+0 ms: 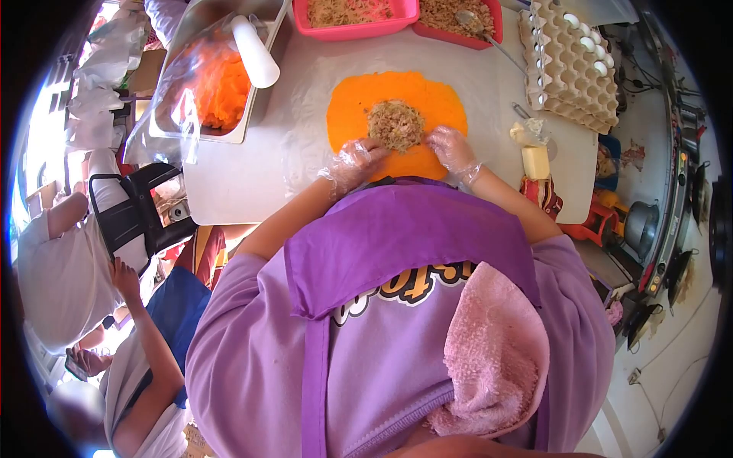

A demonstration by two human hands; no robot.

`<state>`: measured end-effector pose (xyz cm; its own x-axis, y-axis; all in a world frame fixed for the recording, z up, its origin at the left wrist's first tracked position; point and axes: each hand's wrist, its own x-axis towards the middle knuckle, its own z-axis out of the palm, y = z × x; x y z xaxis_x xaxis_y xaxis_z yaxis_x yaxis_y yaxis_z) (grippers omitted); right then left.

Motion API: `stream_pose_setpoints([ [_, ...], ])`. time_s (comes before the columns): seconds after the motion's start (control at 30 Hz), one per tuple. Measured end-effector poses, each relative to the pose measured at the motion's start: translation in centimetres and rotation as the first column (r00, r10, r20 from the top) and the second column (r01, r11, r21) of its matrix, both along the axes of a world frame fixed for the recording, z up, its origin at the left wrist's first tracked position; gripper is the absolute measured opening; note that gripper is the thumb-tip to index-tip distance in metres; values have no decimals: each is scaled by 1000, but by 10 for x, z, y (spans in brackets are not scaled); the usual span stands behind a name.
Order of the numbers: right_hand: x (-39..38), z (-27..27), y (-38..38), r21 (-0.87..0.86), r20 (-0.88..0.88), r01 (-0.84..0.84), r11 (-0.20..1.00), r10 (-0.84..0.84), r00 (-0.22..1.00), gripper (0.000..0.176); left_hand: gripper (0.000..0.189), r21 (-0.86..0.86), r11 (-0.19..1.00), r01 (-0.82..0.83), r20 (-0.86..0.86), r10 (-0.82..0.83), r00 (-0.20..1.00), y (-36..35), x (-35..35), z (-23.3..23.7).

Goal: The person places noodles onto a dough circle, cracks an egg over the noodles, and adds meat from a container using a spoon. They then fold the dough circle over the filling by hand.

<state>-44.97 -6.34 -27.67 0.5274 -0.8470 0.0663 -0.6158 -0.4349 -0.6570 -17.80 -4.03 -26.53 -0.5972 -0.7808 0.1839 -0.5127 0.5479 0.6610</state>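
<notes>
A flat orange sheet of dough (347, 99) lies on the white table in front of me, with a round mound of brownish shredded filling (395, 125) on its middle. My left hand (357, 162), in a clear plastic glove, is at the sheet's lower left edge, fingers bent beside the filling. On the lower right edge rests my right hand (453, 151), also gloved, its fingertips curled together near the filling. Whether either hand pinches the sheet is hard to make out.
A metal tray (235, 131) of orange mash with a white-handled tool stands at the left. Pink containers (357, 32) of filling are at the back. Egg cartons (569, 69) and a yellow block (536, 162) lie at the right. Other people (69, 275) are at the left.
</notes>
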Motion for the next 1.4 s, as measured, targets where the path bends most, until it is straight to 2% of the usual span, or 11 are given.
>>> stream_pose_setpoints([
  [0.2, 9, 25, -4, 211, 128, 258, 943, -288, 949, 9, 21, -56, 998, 20, 144, -12, 990, 0, -7, -7],
  [0.37, 47, 52, -12, 71, 308, 124, 990, -140, 941, 13, 18, -106, 991, -75, -28, 73, 997, 5, -7, -21],
  [0.47, 48, 53, -18, -91, 191, -40, 995, 57, 980, 16, 17, 39, 990, -135, -191, 140, 972, 7, -6, -6],
  [0.53, 48, 52, -24, -146, 47, -110, 983, 118, 992, 18, 13, 432, 887, -161, -213, 274, 938, 7, -3, 16],
  [0.7, 44, 46, -29, 170, 405, 135, 976, -194, 893, 18, 9, 604, 760, -239, -217, 445, 869, -3, -12, 29],
  [0.83, 42, 42, -28, 110, 350, 150, 982, -180, 919, 15, 12, 703, 690, -173, -416, 596, 686, -16, -28, 18],
  [1.03, 44, 38, -21, 86, 296, 232, 969, -247, 923, 18, 19, 344, 856, -386, -25, 419, 907, -30, -28, 60],
  [1.13, 41, 48, -17, -174, 243, 195, 965, -150, 958, 22, 27, 257, 922, -291, -338, 368, 867, -27, -7, 39],
  [1.2, 44, 55, -12, -427, -91, -261, 866, 246, 965, 20, 25, 302, 896, -325, -395, 428, 813, -24, 0, 28],
  [1.23, 47, 52, -8, -425, -89, -259, 867, 244, 966, 20, 23, 346, 867, -358, -447, 488, 750, -22, 3, 25],
  [1.4, 69, 23, 4, -518, -356, -477, 710, 328, 875, 16, 25, 259, 857, -445, -291, 508, 811, -25, 8, 23],
])
